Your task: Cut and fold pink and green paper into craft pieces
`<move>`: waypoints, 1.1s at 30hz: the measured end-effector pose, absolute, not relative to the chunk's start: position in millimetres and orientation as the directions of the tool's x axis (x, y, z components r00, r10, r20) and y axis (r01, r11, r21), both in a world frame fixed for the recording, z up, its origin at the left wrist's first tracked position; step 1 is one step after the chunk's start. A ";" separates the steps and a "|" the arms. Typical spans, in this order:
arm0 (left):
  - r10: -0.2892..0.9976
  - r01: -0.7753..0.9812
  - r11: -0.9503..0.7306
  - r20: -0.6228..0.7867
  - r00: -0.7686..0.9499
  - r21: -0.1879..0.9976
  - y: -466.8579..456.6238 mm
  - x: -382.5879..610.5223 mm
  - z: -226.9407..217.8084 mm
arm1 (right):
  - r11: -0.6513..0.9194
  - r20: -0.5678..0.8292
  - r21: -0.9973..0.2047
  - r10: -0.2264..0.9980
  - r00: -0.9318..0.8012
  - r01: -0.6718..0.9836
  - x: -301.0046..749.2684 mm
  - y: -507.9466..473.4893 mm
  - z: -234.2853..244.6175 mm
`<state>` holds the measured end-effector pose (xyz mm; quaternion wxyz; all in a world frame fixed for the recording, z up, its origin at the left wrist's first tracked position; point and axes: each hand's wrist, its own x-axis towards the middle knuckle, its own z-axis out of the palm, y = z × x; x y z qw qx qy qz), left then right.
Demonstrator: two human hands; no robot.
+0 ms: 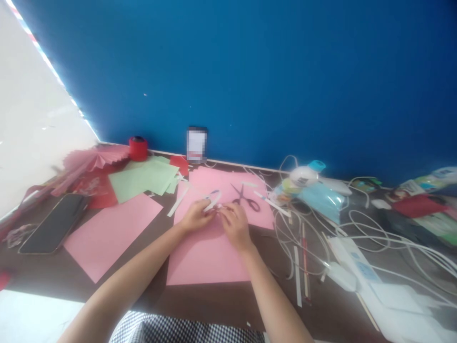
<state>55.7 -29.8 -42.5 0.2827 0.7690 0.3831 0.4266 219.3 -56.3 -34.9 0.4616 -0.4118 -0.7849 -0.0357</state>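
Note:
Both hands meet above pink paper (pixel 207 267) spread at the middle of the table. My left hand (pixel 197 216) is closed on a narrow white paper strip (pixel 214 199), which curls up above the thumb and has a bluish mark near its top. Fingertips of my right hand (pixel 236 223) are pinched together at the strip's lower end; the exact contact is small and blurred. Just beyond the right hand lie dark-handled scissors (pixel 245 197) with their blades parted, resting on the pink paper. More white strips (pixel 177 202) are scattered around its edges.
At left are a black phone (pixel 55 224), another pink sheet (pixel 114 236), green sheets (pixel 144 178), a pleated pink paper fan (pixel 94 157) and a red round container (pixel 138 148). To the right, white cables (pixel 378 233) tangle around a power strip (pixel 360 262), a pencil (pixel 305 257) and a blue packet (pixel 323 200).

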 end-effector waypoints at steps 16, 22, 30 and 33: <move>0.907 0.213 -0.378 0.314 0.280 0.901 -30.9 56.0 -37.1 | 0.274 0.295 -0.952 0.939 0.179 0.137 206.1 -56.0 -30.8; 0.910 0.233 -0.362 0.288 0.297 0.903 -31.5 56.3 -32.5 | 0.184 0.180 -0.983 0.964 0.198 -0.003 207.5 -52.4 -30.8; 0.918 0.257 -0.348 0.273 0.288 0.902 -31.3 55.9 -30.9 | 0.227 0.237 -0.970 0.962 0.137 0.082 208.6 -54.7 -32.2; 0.935 0.263 -0.314 0.250 0.250 0.912 -30.2 56.2 -31.8 | 0.299 0.317 -0.941 0.943 0.099 0.159 208.0 -56.1 -31.1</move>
